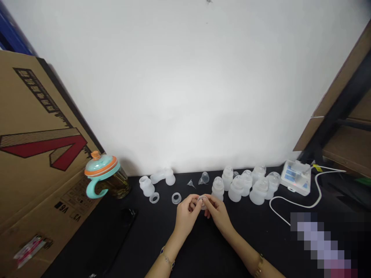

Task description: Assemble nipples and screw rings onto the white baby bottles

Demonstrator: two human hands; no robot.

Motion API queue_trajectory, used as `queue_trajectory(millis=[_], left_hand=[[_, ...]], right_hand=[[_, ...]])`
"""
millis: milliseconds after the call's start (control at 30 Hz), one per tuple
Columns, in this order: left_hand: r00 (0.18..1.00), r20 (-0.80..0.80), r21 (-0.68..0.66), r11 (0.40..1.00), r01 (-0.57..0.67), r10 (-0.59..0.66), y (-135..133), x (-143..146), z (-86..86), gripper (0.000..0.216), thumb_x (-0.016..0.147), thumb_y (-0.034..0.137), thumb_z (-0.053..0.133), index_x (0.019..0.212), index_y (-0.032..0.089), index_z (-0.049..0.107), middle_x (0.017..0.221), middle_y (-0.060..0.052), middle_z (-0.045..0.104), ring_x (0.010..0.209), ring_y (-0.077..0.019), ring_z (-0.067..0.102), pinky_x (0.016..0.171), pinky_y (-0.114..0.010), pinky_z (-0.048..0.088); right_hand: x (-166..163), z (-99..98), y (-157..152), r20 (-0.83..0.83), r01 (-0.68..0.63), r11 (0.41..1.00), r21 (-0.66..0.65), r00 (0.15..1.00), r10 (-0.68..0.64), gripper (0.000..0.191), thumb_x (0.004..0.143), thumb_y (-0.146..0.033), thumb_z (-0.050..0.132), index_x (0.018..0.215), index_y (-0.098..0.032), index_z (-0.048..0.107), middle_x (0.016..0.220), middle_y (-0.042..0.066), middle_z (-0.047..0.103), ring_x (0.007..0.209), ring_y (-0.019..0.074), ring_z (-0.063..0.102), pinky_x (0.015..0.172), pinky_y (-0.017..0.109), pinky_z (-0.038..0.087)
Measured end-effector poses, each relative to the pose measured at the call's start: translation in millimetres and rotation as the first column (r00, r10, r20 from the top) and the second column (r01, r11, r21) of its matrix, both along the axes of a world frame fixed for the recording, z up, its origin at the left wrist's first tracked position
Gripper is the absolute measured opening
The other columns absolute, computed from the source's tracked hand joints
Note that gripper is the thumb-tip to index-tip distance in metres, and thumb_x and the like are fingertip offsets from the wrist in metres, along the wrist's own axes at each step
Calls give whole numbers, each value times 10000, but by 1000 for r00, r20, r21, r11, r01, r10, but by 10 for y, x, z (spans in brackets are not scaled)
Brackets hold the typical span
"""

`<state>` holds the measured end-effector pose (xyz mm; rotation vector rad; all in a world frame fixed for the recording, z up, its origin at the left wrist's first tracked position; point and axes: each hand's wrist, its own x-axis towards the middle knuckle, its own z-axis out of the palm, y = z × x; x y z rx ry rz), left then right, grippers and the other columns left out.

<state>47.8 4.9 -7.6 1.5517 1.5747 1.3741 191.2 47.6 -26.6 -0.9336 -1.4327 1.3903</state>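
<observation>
Both hands meet over the black tabletop, pinching a small translucent bottle collar ring [204, 207] between thumbs and fingers. My left hand [186, 211] grips its left side and my right hand [219, 213] its right side; the fingers partly hide it, so I cannot tell whether a nipple sits in it. Just beyond lie a clear silicone nipple [191, 183] and a clear domed piece [205, 177]. To the left are two loose collar rings, one [176, 198] near my left hand and another [154, 198] beside an uncapped white bottle [147, 186].
More white bottles [169, 177] lie or stand by the wall. Several bottles with clear tops [259, 191] cluster right of my hands. A white power strip [295, 178] trails a white cable [314, 204]. A lidded jug [116, 181] and large carton [37, 127] flank the left.
</observation>
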Motion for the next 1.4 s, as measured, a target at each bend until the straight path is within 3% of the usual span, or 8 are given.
queue_trajectory(millis=[200,567,967,1200,1400], left_hand=[[1000,7,6,1000,23,-23,-12,-2,-23,359,930,492,597,1039,183,744,746,-37,696,572,-132,565,508,-213,413],[993,-120,126,992,8,7,7,-41,-29,315,922,432,605,1027,183,765,724,-39,710,536,-132,585,512,-224,439],[976,-206,240,971,-14,65,2,-108,-72,294,936,390,590,1046,172,755,707,-18,702,507,-104,571,502,-207,454],[965,-262,224,974,31,29,32,-139,-110,314,961,367,549,1107,181,755,824,-55,744,560,-116,613,522,-212,467],[938,-344,231,972,34,49,19,-157,-47,338,982,366,512,1132,197,764,781,-46,679,586,-126,598,566,-230,462]], right_hand=[[-35,-45,19,-84,-1,999,-36,996,-2,565,816,-705,668,996,-171,707,569,-18,571,442,131,522,404,232,392],[-70,-74,131,-175,-153,981,-118,976,131,619,726,-699,739,1024,-171,617,599,-37,637,400,110,552,372,196,385],[-145,-63,154,-228,-220,963,-152,956,182,659,688,-723,763,1017,-175,599,646,-35,656,402,112,585,364,199,412],[-107,-75,157,-226,-225,962,-155,956,187,660,678,-728,770,992,-170,609,654,-26,660,418,120,604,375,202,423],[-143,-95,181,-218,-251,955,-161,952,213,708,679,-737,769,1059,-155,639,668,-16,664,431,128,619,385,209,445]])
